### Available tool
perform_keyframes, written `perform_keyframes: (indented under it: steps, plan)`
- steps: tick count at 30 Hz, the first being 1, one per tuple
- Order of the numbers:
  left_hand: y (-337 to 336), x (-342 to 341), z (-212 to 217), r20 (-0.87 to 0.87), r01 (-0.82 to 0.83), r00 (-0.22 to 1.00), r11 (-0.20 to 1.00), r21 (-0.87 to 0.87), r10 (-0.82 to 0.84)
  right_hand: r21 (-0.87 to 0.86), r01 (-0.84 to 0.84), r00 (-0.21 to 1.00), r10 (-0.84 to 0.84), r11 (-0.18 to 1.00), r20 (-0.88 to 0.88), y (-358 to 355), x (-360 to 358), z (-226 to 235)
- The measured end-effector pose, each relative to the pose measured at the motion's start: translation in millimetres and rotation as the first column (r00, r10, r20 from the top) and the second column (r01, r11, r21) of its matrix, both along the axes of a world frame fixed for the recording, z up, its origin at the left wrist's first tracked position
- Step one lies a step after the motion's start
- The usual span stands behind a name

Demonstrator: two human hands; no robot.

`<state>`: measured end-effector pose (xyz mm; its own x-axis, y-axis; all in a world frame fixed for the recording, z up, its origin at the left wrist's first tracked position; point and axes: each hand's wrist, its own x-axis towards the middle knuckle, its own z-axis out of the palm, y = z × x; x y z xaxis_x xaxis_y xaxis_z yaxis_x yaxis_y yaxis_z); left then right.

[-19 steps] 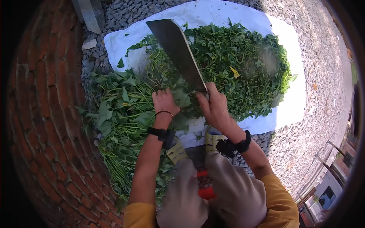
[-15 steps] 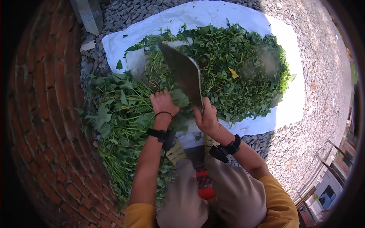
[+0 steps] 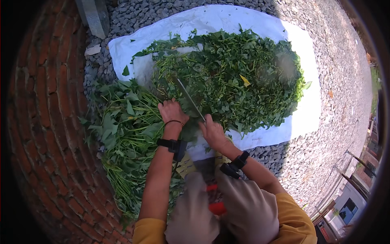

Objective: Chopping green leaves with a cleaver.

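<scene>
My right hand (image 3: 213,132) is closed round the handle of a broad-bladed knife (image 3: 189,96). The blade stands nearly edge-on, reaching up and left into the chopped greens. Just left of it, my left hand (image 3: 173,112) grips a bunch of long leafy stems (image 3: 140,106), fingers curled over them. More uncut stems and leaves fan out to the left and down beside my left forearm. A wide heap of chopped greens (image 3: 231,77) covers much of a white sheet (image 3: 306,101), with a yellow leaf (image 3: 245,80) on top. The stem ends by the blade are partly hidden.
A pale board-like surface (image 3: 143,67) shows under the greens at the left of the sheet. Grey gravel (image 3: 134,22) surrounds the sheet. A brick surface (image 3: 53,122) runs along the left, with a concrete post (image 3: 96,20) at the upper left. Something red (image 3: 217,208) lies between my knees.
The knife has come down from a raised, tilted position showing its broad side to a lower, edge-on one. My right hand has moved slightly down and left. The left hand keeps its hold.
</scene>
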<state>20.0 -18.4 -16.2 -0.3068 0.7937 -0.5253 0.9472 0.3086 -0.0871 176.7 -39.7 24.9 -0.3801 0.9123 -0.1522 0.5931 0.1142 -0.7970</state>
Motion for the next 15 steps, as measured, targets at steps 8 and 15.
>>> perform_keyframes:
  steps: [8,15]
  plan:
    - [-4.3,0.6,-3.4,0.005,-0.014,1.000,1.000,0.014,0.014,-0.066,0.045,0.983,-0.056,0.997,-0.172,9.9,18.0,16.0]
    - [-1.8,-1.3,-4.6,-0.005,-0.005,1.000,1.000,-0.020,0.005,-0.089,0.041,0.958,-0.014,0.995,0.287,-19.8,1.5,-37.7]
